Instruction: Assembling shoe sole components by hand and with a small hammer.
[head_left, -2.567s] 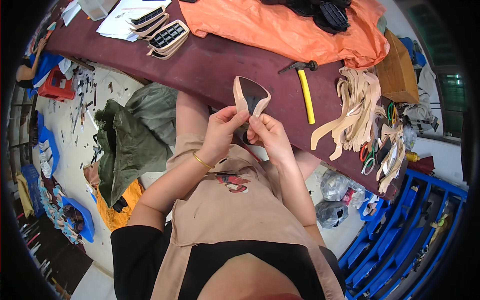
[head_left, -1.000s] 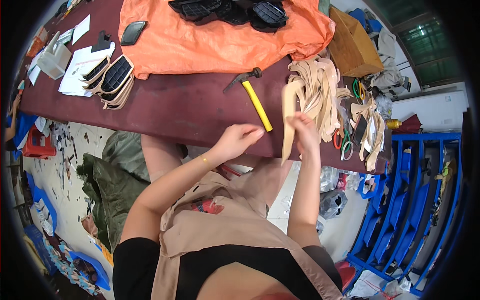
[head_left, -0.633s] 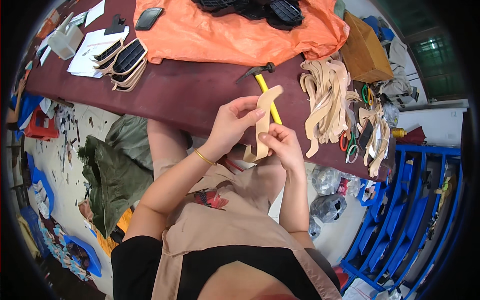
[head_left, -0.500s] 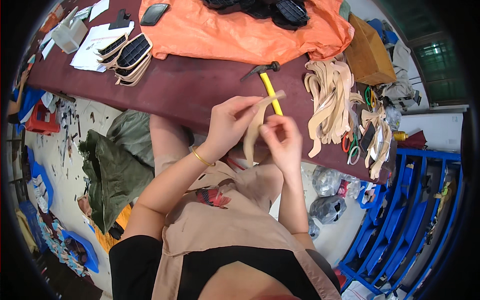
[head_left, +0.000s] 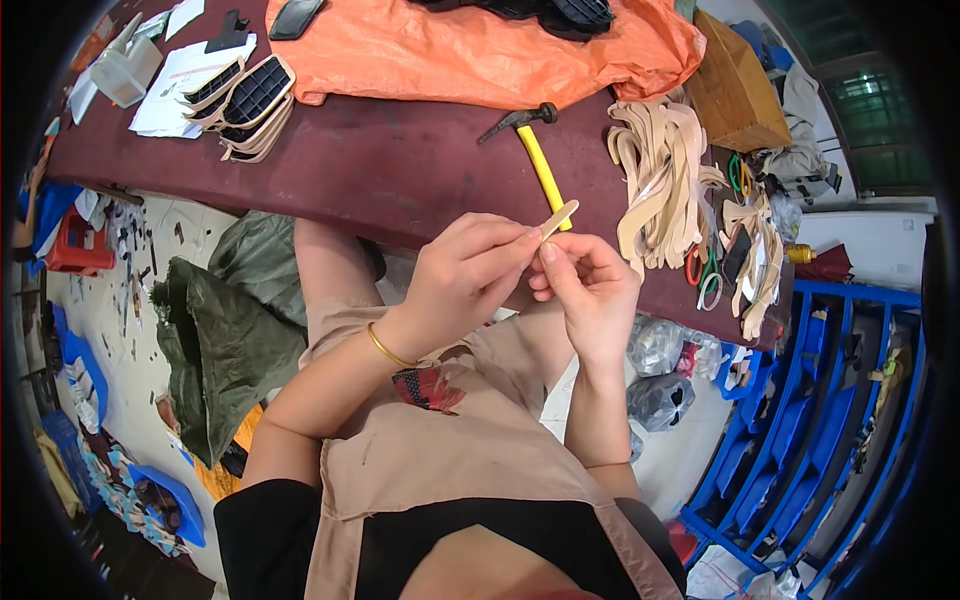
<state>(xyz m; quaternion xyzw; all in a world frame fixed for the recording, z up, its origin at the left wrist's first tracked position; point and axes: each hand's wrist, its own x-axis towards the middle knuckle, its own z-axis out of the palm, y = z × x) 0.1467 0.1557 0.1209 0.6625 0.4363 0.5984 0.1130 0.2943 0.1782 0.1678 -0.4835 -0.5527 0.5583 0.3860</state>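
Tan leather strip (head_left: 558, 219) pinched between left hand (head_left: 462, 283) and right hand (head_left: 590, 290), fingers of both clamped on it, held edge-on above the near edge of the maroon table (head_left: 400, 170). Step in hand: folding or pressing the strip, probably; view too narrow to confirm. Next move calls for steady pinch. Yellow-handled hammer (head_left: 532, 160) and stack of cut leather pieces (head_left: 660, 170) just beyond.

Shoe workshop: hammer (head_left: 530, 150), leather cutouts (head_left: 660, 175), scissors (head_left: 705, 280) on bench.
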